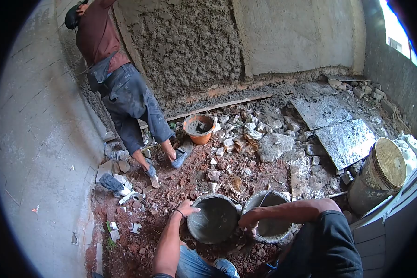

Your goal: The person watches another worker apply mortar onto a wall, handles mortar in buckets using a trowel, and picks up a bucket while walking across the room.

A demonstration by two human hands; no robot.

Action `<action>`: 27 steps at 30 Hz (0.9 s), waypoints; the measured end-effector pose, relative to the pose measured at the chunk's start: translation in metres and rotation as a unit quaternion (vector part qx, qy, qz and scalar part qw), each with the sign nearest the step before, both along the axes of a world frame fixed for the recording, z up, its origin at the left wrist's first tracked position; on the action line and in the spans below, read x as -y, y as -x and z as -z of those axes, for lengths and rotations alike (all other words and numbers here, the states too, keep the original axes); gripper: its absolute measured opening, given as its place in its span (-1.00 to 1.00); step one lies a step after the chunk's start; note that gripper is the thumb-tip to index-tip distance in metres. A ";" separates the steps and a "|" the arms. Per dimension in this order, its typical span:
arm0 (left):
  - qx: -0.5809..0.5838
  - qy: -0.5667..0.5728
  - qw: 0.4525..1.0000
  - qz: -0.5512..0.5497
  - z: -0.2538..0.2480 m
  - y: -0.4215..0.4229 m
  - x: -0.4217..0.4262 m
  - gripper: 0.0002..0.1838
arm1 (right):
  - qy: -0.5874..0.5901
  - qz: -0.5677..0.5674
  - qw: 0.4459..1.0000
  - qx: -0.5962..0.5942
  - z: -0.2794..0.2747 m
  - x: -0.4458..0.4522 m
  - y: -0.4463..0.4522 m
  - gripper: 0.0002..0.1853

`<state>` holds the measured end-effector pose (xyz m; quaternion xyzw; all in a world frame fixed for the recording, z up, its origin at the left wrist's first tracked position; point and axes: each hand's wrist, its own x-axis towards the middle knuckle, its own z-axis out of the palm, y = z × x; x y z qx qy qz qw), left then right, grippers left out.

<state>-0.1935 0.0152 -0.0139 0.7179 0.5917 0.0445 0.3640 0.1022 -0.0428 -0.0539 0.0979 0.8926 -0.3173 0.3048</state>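
Observation:
Two cement-coated buckets stand side by side on the rubble in front of me. My left hand (188, 209) grips the rim of the left bucket (213, 220), thumb over the edge and fingers outside. Grey residue coats that bucket's inner wall. Where the two rims meet, my right hand (249, 220) is closed at the edge; I cannot tell which rim it holds. My right forearm crosses above the right bucket (268, 229), hiding part of it. A thin wire handle shows over its opening.
A co-worker (125, 88) stands at the left by the rough mortar wall (185, 46). Near their feet is an orange bucket (199, 137) with mortar in it. Wet boards (345, 143) and a tall dirty pail (375, 178) are at the right. Broken stones (275, 147) cover the ground.

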 end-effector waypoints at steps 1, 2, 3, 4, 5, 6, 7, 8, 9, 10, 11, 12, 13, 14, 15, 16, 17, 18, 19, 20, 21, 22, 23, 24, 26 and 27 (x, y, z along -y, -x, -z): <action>-0.001 -0.001 1.000 0.002 0.001 0.001 0.000 -0.52 | -0.001 0.000 1.000 0.001 0.000 0.000 -0.002 -0.43; -0.001 -0.002 1.000 0.002 0.000 0.000 0.000 -0.52 | 0.006 -0.001 1.000 -0.029 -0.002 0.000 -0.004 -0.49; -0.009 -0.006 1.000 0.002 -0.001 0.000 0.000 -0.52 | 0.012 -0.002 0.998 -0.060 -0.003 0.000 -0.006 -0.52; -0.017 -0.010 1.000 0.003 -0.001 -0.001 0.000 -0.52 | 0.011 -0.002 0.998 -0.059 -0.003 0.000 -0.005 -0.52; -0.016 -0.012 1.000 0.003 0.001 0.001 -0.001 -0.52 | 0.014 -0.001 0.998 -0.056 -0.004 0.000 -0.005 -0.52; -0.014 -0.020 1.000 0.007 0.003 0.002 -0.001 -0.52 | 0.018 0.000 0.998 -0.054 -0.004 0.000 -0.005 -0.53; -0.011 -0.027 1.000 0.010 0.006 0.003 -0.002 -0.52 | 0.017 0.000 0.998 -0.054 -0.004 0.000 -0.005 -0.53; -0.010 -0.028 1.000 0.011 0.003 0.001 -0.002 -0.52 | 0.011 0.008 0.999 -0.038 -0.008 0.001 -0.004 -0.52; -0.026 -0.005 1.000 0.007 0.000 -0.001 -0.001 -0.60 | 0.006 0.016 1.000 -0.023 -0.012 0.003 -0.004 -0.52; -0.042 0.018 0.999 0.003 -0.003 -0.002 -0.001 -0.64 | 0.004 0.016 1.000 -0.023 -0.016 0.004 -0.005 -0.52; -0.042 0.017 0.999 0.003 -0.001 -0.002 -0.002 -0.64 | 0.024 0.033 0.999 -0.024 -0.018 0.004 -0.007 -0.52; -0.047 0.016 0.999 0.001 0.001 -0.001 -0.003 -0.64 | 0.044 0.048 0.998 -0.025 -0.020 0.005 -0.008 -0.52; -0.052 0.015 0.999 -0.001 0.003 0.000 -0.004 -0.65 | 0.044 0.048 0.998 -0.026 -0.014 0.003 -0.007 -0.52; -0.052 0.015 0.999 -0.002 0.006 0.002 -0.004 -0.65 | 0.031 0.024 0.998 -0.046 -0.010 0.002 -0.006 -0.52; -0.033 -0.003 0.999 0.000 0.010 0.004 -0.005 -0.61 | 0.017 0.001 0.998 -0.065 -0.005 0.002 -0.005 -0.52; -0.014 -0.020 1.000 0.002 0.013 0.006 -0.005 -0.55 | 0.017 0.000 0.998 -0.066 -0.001 0.000 -0.004 -0.52; -0.014 -0.020 1.000 0.002 0.013 0.006 -0.005 -0.55 | 0.007 0.001 0.999 -0.032 -0.004 0.001 -0.002 -0.51; -0.009 -0.014 1.000 0.002 0.014 0.006 -0.005 -0.55 | -0.003 0.003 1.000 0.002 -0.008 0.001 -0.002 -0.48; -0.003 -0.008 1.000 0.002 0.014 0.006 -0.005 -0.56 | -0.003 0.005 1.000 0.002 -0.011 0.002 -0.002 -0.48; -0.002 -0.008 1.000 0.004 0.013 0.005 -0.005 -0.56 | 0.004 0.011 1.000 -0.011 -0.011 0.002 -0.004 -0.51; 0.005 0.001 1.000 -0.003 0.012 0.005 -0.004 -0.57 | 0.010 0.017 1.000 -0.024 -0.012 0.002 -0.005 -0.53; 0.012 0.009 1.000 -0.009 0.011 0.004 -0.003 -0.58 | 0.010 0.021 0.999 -0.023 -0.012 0.003 -0.005 -0.53; 0.000 0.012 1.000 -0.008 0.009 0.003 -0.003 -0.60 | 0.017 0.025 0.999 -0.019 -0.009 0.002 -0.005 -0.53; 0.001 0.013 1.000 -0.004 0.010 0.003 -0.005 -0.60 | 0.024 0.031 0.999 -0.015 -0.007 0.001 -0.005 -0.54; -0.035 0.029 0.999 -0.006 0.012 0.002 -0.007 -0.64 | 0.024 0.041 0.999 -0.005 0.001 0.001 -0.004 -0.53; -0.032 0.029 0.999 -0.008 0.006 0.000 -0.005 -0.63 | 0.011 0.018 1.000 -0.014 0.007 -0.001 -0.003 -0.51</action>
